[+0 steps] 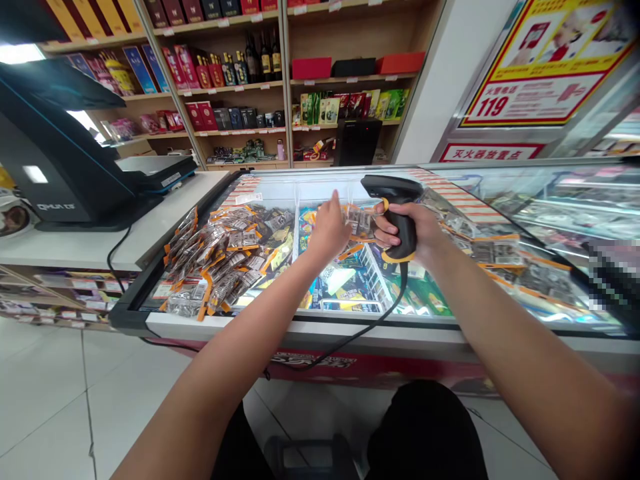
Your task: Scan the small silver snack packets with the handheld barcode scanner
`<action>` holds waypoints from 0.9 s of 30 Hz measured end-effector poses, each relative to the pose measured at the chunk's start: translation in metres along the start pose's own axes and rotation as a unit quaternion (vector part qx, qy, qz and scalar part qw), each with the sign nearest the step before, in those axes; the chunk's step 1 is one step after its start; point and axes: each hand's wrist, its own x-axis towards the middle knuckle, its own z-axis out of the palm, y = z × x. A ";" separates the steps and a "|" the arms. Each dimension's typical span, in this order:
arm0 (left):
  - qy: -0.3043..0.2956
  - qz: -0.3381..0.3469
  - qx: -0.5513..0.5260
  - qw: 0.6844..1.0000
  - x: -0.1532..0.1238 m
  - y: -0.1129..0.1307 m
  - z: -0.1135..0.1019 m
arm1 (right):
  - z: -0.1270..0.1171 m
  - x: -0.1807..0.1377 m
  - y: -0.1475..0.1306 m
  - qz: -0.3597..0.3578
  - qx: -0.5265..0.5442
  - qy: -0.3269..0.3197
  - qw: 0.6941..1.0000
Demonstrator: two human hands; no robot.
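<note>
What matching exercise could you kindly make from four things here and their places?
1. Black-and-yellow handheld scanner
2. Heap of orange-edged plastic packets
3. Angular black machine
4. Rectangular yellow-and-white 119 sign

A. Picture's upper right
B. On the white counter
C. In the right hand
D. On the long glass-topped case

Pairs: 1-C; 2-D; 3-B; 4-A

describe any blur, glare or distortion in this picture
Head view: wide-angle stretch toward the edges; scanner fairly sharp; freezer streaked with blur toward its right end; white glare behind the dark machine, far left; pixelation at right edge.
</note>
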 end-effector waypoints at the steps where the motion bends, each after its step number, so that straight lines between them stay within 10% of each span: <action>1: -0.004 0.035 0.056 0.998 -0.004 0.001 0.002 | 0.000 0.000 0.000 0.001 -0.003 -0.003 1.000; 6: -0.046 0.062 0.231 0.970 -0.016 0.003 -0.017 | -0.002 0.002 -0.001 0.022 -0.018 -0.004 1.000; 16: 0.009 -0.307 0.412 0.858 0.012 -0.071 -0.136 | 0.000 0.001 0.003 0.033 -0.022 -0.005 0.999; 27: -0.065 -0.227 0.469 0.851 0.012 -0.078 -0.133 | -0.003 0.002 0.004 0.051 -0.016 -0.003 0.999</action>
